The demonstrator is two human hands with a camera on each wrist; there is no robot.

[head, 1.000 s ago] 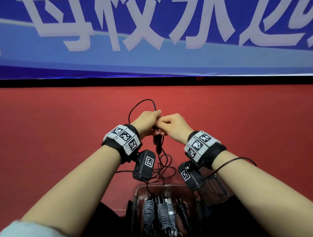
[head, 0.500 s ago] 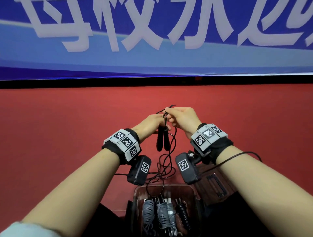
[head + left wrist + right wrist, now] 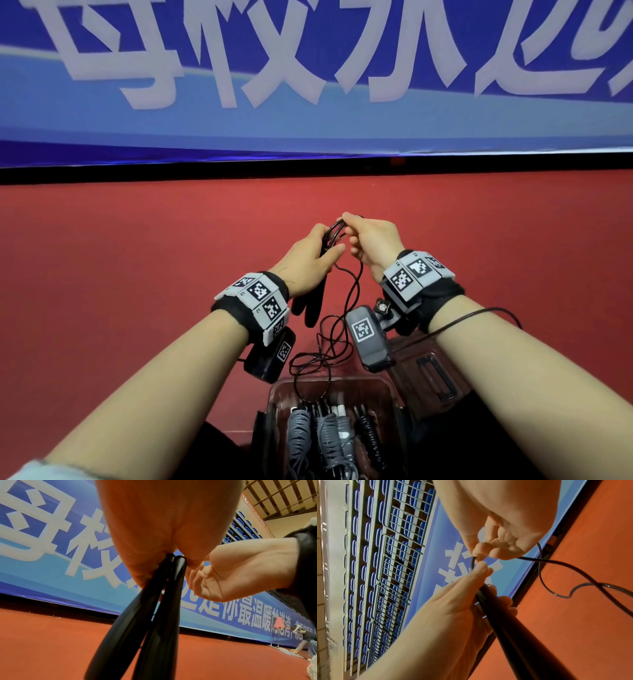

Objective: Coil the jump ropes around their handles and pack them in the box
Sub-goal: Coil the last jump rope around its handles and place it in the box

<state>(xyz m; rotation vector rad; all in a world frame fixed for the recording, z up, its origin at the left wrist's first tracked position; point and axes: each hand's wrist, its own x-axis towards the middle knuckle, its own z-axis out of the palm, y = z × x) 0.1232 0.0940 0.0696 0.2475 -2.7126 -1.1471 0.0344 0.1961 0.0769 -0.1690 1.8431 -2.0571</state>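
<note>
Jump rope handles (image 3: 310, 306), both black, grasped together in the left hand (image 3: 310, 255); right hand (image 3: 371, 240) pinches the cord (image 3: 356, 291) above the box (image 3: 394, 397).

Blue banner (image 3: 308, 68) with white characters behind red floor (image 3: 120, 257).

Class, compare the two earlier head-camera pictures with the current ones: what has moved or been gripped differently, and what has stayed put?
The left hand now grips both black handles together, hanging tips-down. The right hand has risen and moved away from the body, pinching the black rope at the handle tops. The rope's slack still trails into the box, whose coiled ropes lie unchanged.
</note>
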